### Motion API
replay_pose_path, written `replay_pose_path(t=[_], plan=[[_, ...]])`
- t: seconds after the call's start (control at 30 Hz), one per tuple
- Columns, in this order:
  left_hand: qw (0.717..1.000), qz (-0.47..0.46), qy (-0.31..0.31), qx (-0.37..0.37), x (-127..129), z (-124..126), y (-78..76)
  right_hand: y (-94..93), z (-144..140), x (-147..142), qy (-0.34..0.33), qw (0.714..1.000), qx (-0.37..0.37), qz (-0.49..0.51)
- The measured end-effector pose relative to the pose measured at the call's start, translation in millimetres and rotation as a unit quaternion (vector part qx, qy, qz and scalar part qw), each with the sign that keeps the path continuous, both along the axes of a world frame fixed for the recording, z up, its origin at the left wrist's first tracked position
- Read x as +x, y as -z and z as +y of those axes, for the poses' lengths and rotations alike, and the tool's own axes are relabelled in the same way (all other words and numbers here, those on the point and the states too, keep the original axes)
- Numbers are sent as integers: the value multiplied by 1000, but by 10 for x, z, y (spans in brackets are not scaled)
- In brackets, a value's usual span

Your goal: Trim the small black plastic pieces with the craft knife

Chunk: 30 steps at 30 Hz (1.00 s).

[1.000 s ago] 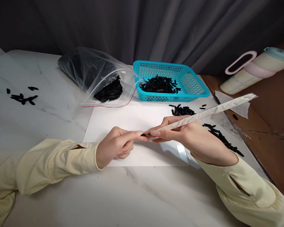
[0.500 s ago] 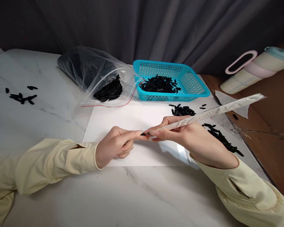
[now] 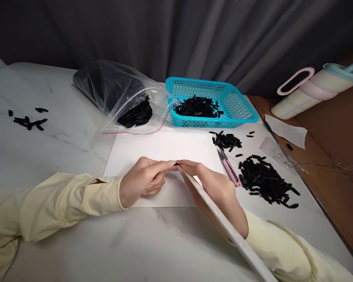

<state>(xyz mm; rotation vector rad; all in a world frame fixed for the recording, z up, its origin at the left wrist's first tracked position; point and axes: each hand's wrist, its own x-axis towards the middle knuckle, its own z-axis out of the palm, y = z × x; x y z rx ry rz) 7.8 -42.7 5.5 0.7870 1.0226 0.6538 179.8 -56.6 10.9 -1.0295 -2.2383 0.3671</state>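
Note:
My left hand (image 3: pixel 144 178) is closed, thumb and forefinger pinching a small black piece (image 3: pixel 176 164) over the white sheet (image 3: pixel 164 145). My right hand (image 3: pixel 217 188) meets it there, its fingers closed round a long, thin white stick (image 3: pixel 223 221) that looks wrapped in paper or film. The stick's narrow tip is at the black piece; whether it touches cannot be made out. Its other end runs down past my right wrist and out of the frame. Beyond my right hand lie pink-handled thread snips (image 3: pixel 231 170) and a large heap of black pieces (image 3: pixel 266 180).
A blue basket (image 3: pixel 213 122) holding black pieces stands at the back, beside an open clear zip bag (image 3: pixel 159 125) of more. A smaller black heap (image 3: pixel 227 140) lies before the basket. Several loose pieces (image 3: pixel 29 123) lie far left. At right are a tumbler (image 3: pixel 306 96) and a paper slip (image 3: pixel 286 131).
My right hand has turned over, swinging the stick's far end from upper right down to lower right. The snips and large heap now show. My left hand has barely moved.

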Motion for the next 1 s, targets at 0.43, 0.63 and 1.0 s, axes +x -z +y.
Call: replay_pose_path(t=[0.43,0.63,1.0], plan=[[1000,-7,-2,-12,4,1,-21,-138,136,10,37,982,-137,121],[999,-23,12,-25,-18,0,-2,-367,201,46,67,932,-306,184],[797,321,-42,510,235,1106,-642,76,155,419,0,942,149,-299]])
